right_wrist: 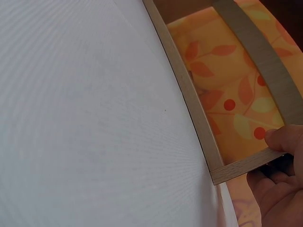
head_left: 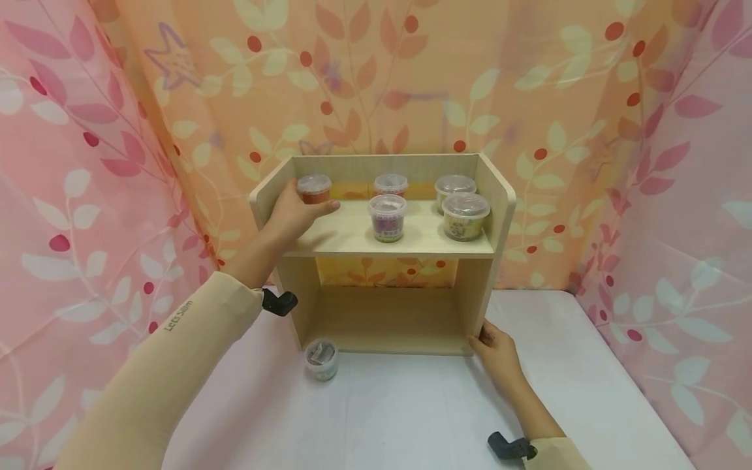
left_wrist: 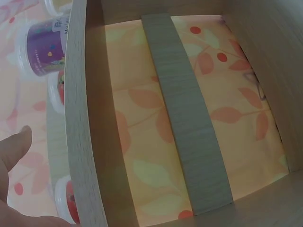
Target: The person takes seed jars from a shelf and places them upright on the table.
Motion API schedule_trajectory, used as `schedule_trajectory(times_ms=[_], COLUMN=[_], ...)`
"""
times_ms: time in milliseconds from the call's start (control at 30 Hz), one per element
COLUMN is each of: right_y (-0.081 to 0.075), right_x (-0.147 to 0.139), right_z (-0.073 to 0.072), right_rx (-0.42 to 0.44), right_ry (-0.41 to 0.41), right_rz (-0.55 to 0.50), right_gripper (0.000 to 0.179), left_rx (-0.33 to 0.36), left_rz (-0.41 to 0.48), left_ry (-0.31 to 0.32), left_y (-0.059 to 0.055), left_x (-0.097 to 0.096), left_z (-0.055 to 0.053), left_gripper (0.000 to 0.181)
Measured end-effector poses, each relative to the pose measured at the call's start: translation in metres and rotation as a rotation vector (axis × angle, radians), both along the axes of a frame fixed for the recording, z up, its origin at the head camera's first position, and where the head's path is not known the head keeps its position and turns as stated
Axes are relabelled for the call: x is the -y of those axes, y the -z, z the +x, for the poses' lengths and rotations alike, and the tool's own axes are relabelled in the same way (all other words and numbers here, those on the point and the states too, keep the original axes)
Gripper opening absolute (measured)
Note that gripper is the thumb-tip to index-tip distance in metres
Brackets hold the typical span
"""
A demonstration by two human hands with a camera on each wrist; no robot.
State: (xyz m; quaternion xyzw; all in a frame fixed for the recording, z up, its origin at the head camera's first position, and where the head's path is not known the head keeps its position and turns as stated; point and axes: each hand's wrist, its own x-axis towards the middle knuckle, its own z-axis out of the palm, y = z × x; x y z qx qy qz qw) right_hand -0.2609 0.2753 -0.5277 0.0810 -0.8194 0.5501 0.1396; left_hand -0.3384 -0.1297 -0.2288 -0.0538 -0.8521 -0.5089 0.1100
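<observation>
A small two-tier wooden shelf point(head_left: 346, 238) stands on the table. At the left of its upper tier sits a lidded tub with reddish contents point(head_left: 314, 188). My left hand point(head_left: 294, 219) is beside and in front of this tub, thumb extended; in the left wrist view the thumb point(left_wrist: 16, 146) stands apart from the red tub point(left_wrist: 72, 203). Whether other fingers touch it is hidden. My right hand point(head_left: 498, 352) grips the lower front edge of the shelf's right side panel point(right_wrist: 251, 165), thumb inside, fingers outside.
A purple-labelled tub point(head_left: 388, 219) stands before another red tub point(head_left: 390, 184) mid-shelf. Two wider yellowish tubs point(head_left: 466, 219) stand at the right, one behind the other. A lidded tub with dark and pale contents point(head_left: 321, 360) is on the white table point(head_left: 399, 411), by the shelf's left front corner.
</observation>
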Motion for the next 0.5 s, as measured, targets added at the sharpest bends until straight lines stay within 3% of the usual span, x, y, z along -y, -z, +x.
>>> schedule_trajectory(times_ms=[233,500], right_y=[0.002,0.002], right_x=[0.001,0.000], right_z=[0.000,-0.001], right_rx=[0.000,0.006], right_ry=[0.004,0.019], right_rz=[-0.009,0.020], right_gripper=[0.058,0.059], left_rx=[0.001,0.069], left_rz=[0.044,0.094], left_ry=[0.025,0.033], left_y=[0.001,-0.001], left_x=[-0.001,0.001], left_z=[-0.010,-0.028], left_gripper=[0.091,0.094])
